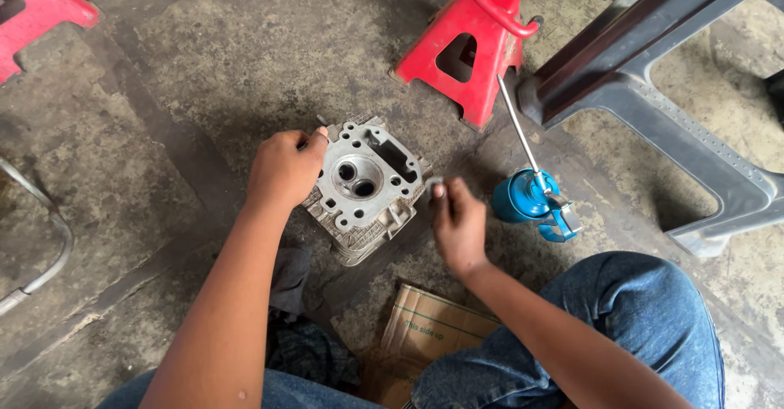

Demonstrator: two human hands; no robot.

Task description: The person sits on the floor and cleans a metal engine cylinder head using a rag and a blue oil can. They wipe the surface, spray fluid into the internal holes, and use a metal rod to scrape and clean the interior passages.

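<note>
Leftmost, a red stand (33, 13) sits at the upper corner of the concrete floor (163, 66), with a bent grey metal tube (49, 254) below it at the edge. Next, left hand (284, 171): fingers curled closed, pressing against the left edge of the cylinder head, a small pin-like piece at the fingertips, too small to identify. Centre, grey cast-metal cylinder head (367, 187): lies on the floor, ported face upward, resting partly on a dark rag (298, 327). Right hand (457, 225): just beside the head's right edge, fingertips pinched on a small grey metal part (434, 184). Below, a flattened cardboard piece (420, 340). Then a red jack stand (474, 46), a blue oil can (531, 198) with long spout, and a dark plastic chair frame (653, 74).
</note>
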